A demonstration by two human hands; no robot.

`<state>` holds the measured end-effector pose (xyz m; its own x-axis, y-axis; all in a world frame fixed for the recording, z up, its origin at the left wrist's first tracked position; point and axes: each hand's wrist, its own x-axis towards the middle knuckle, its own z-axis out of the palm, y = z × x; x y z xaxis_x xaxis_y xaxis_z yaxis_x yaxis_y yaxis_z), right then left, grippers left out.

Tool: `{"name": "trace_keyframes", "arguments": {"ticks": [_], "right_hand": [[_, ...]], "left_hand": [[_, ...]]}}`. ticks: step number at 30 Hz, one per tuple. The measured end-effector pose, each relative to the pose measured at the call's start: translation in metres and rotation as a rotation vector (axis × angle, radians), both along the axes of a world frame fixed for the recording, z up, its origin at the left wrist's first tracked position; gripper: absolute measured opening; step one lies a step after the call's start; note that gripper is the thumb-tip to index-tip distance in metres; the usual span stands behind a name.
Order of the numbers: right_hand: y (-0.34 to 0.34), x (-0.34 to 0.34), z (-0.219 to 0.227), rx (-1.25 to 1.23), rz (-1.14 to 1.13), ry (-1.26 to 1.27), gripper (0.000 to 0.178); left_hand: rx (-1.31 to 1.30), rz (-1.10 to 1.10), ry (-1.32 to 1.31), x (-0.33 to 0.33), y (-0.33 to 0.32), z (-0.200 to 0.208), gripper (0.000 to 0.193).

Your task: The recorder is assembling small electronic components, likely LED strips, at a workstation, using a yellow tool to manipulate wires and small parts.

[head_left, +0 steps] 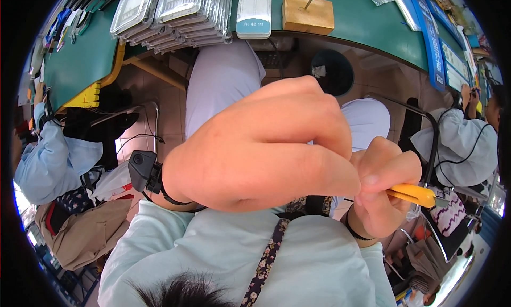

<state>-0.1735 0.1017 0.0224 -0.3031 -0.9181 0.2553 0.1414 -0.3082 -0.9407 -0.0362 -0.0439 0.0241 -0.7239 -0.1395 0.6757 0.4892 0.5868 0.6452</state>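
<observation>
Close to the camera, my left hand [255,152] fills the middle of the head view as a fist, its fingers curled away from sight. A wrist strap with a small black camera [142,167] sits on that arm. My right hand [391,166] is closed around a yellow utility knife [411,194], whose end with a bit of metal points right. The two hands meet at the fingertips, above my lap. Anything pinched between them is hidden behind my left hand.
On the green table [367,33] ahead lie stacked clear plastic packs [186,19], a white and teal box [254,11] and a wooden block [307,18] with a nail. A dark bin [334,75] stands below. People in pale blue sit at both sides.
</observation>
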Motion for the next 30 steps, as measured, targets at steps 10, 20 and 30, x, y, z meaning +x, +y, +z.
{"name": "trace_keyframes", "arguments": {"ticks": [10, 20, 30], "right_hand": [[0.006, 0.006, 0.003, 0.067, -0.027, -0.135, 0.013], [0.005, 0.006, 0.004, 0.111, -0.026, -0.083, 0.012], [0.006, 0.008, 0.007, 0.200, -0.091, -0.013, 0.011]], "left_hand": [[-0.004, 0.036, 0.079, -0.006, 0.006, -0.006, 0.013], [0.065, 0.085, 0.094, -0.011, 0.012, -0.009, 0.017], [0.126, 0.082, 0.034, -0.010, 0.014, -0.007, 0.018]]}}
